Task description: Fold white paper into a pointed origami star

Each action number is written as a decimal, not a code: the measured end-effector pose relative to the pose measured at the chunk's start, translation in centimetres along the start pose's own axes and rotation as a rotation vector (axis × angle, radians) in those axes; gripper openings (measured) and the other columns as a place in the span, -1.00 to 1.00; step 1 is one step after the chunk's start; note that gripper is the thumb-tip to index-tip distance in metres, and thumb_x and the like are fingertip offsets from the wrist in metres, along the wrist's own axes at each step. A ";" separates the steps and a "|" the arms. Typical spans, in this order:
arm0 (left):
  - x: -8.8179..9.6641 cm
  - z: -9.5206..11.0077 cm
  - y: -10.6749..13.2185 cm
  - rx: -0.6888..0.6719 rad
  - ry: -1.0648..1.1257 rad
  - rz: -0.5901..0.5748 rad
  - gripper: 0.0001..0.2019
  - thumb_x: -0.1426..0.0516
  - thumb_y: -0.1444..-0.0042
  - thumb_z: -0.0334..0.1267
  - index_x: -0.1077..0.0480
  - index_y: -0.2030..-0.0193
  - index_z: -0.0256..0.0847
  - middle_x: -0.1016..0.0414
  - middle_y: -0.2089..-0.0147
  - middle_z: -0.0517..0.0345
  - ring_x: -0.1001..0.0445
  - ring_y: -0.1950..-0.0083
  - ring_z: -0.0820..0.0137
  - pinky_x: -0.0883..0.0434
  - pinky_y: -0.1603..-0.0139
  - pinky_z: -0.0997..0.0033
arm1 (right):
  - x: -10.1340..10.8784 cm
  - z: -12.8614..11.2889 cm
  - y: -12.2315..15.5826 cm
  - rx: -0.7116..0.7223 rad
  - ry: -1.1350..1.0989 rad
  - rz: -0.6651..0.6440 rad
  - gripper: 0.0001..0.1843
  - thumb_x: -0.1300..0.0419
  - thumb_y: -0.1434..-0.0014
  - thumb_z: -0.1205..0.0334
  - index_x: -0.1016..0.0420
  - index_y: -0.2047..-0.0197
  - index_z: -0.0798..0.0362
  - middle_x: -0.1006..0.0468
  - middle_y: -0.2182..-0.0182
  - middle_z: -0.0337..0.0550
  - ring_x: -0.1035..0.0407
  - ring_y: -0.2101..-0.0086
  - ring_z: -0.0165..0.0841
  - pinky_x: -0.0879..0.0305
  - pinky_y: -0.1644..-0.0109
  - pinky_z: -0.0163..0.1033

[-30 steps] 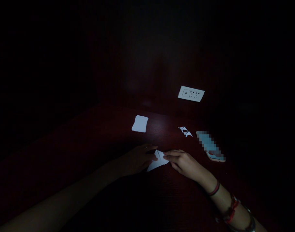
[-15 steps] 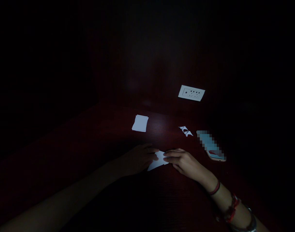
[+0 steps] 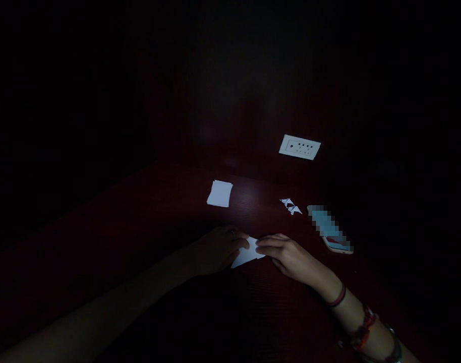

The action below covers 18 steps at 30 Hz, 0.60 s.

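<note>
While both hands are meeting near the middle of the dark wooden table (image 3: 139,227), the left hand (image 3: 217,249) and right hand (image 3: 291,254) are pressing loosely curled fingertips onto a folded white paper (image 3: 247,256), pinning it flat from both sides. Toward the far edge, a paper stack (image 3: 219,193), small folded pieces (image 3: 291,205) and a phone (image 3: 331,229) are lying well apart from the hands.

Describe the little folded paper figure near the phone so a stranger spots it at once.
Start at the dark reddish wooden table and find the white wall socket plate beyond its far edge. Below that plate, just left of the flat phone, lies the small folded white paper figure. Unlike the plain square stack of white sheets further left, it is jagged, with pointed tips and dark gaps.
</note>
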<state>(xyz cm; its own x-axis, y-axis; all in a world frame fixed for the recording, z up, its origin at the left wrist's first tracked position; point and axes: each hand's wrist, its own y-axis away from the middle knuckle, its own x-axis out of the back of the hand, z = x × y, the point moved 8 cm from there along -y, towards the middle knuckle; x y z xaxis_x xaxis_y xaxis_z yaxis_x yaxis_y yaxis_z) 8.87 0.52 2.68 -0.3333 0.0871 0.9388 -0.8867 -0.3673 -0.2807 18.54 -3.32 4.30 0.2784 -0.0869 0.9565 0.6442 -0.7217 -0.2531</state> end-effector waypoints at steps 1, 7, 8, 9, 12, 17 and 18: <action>0.2 0.1 -0.1 0.003 0.010 0.003 -0.70 0.08 -0.10 -0.36 -0.20 0.01 -0.10 -0.22 -0.06 0.20 -0.16 -0.04 0.32 -0.09 -0.03 0.27 | 0.0 0.0 0.0 -0.003 -0.001 -0.002 -0.66 0.04 -0.09 0.47 -0.36 0.09 0.07 -0.40 0.13 -0.14 -0.22 0.08 -0.36 -0.13 -0.01 -0.20; -0.4 -0.1 -0.1 -0.015 -0.070 -0.001 -0.59 0.06 -0.08 -0.36 -0.09 -0.09 -0.03 -0.19 -0.08 0.21 -0.14 -0.04 0.28 -0.07 -0.01 0.25 | -0.1 0.0 0.0 -0.015 -0.013 -0.022 -0.59 0.03 -0.03 0.55 -0.34 0.07 0.06 -0.38 0.11 -0.15 -0.20 0.06 -0.37 -0.12 -0.04 -0.21; -0.5 -0.3 0.0 -0.011 -0.091 0.002 -0.59 0.07 -0.08 -0.36 -0.08 -0.10 -0.02 -0.18 -0.09 0.23 -0.11 -0.06 0.27 -0.06 -0.02 0.24 | -0.1 0.1 0.0 -0.019 -0.020 -0.026 -0.58 0.03 -0.02 0.56 -0.34 0.07 0.06 -0.38 0.10 -0.15 -0.19 0.06 -0.38 -0.11 -0.04 -0.21; -0.7 -0.5 0.0 -0.007 -0.110 0.007 -0.60 0.08 -0.09 -0.35 -0.08 -0.10 -0.01 -0.16 -0.10 0.24 -0.09 -0.08 0.27 -0.04 -0.03 0.23 | -0.1 0.2 0.0 -0.024 -0.031 -0.030 -0.56 0.03 0.00 0.57 -0.34 0.07 0.07 -0.37 0.10 -0.15 -0.19 0.06 -0.38 -0.11 -0.05 -0.21; -1.0 -0.8 0.2 0.000 -0.158 0.020 -0.62 0.11 -0.13 -0.32 -0.07 -0.11 -0.01 -0.13 -0.13 0.29 -0.02 -0.13 0.27 -0.01 -0.06 0.23 | -0.2 0.6 0.1 -0.038 -0.078 -0.054 -0.52 0.05 0.04 0.60 -0.34 0.06 0.06 -0.35 0.07 -0.16 -0.19 0.05 -0.40 -0.10 -0.07 -0.25; -1.3 -0.8 0.4 0.005 -0.211 0.001 -0.59 0.10 -0.11 -0.31 -0.02 -0.13 0.00 -0.11 -0.15 0.32 0.01 -0.15 0.27 -0.01 -0.06 0.23 | -0.2 1.1 0.3 -0.080 -0.125 -0.076 -0.43 0.07 0.11 0.61 -0.29 0.01 0.07 -0.27 -0.01 -0.17 -0.15 0.01 -0.41 -0.07 -0.11 -0.28; -1.3 -0.7 0.4 0.004 -0.218 -0.001 -0.59 0.11 -0.12 -0.31 -0.02 -0.13 0.00 -0.10 -0.15 0.31 0.01 -0.15 0.26 -0.01 -0.06 0.23 | -0.1 1.0 0.3 -0.080 -0.126 -0.074 -0.41 0.07 0.12 0.61 -0.27 -0.01 0.09 -0.27 -0.01 -0.15 -0.14 0.00 -0.40 -0.06 -0.11 -0.27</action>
<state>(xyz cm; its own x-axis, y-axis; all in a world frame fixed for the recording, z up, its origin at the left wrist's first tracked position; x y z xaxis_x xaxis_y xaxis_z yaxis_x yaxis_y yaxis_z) 8.69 0.93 1.22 -0.2553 -0.1146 0.9600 -0.8856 -0.3708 -0.2798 19.43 -2.78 3.98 0.3230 0.0520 0.9450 0.6088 -0.7759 -0.1654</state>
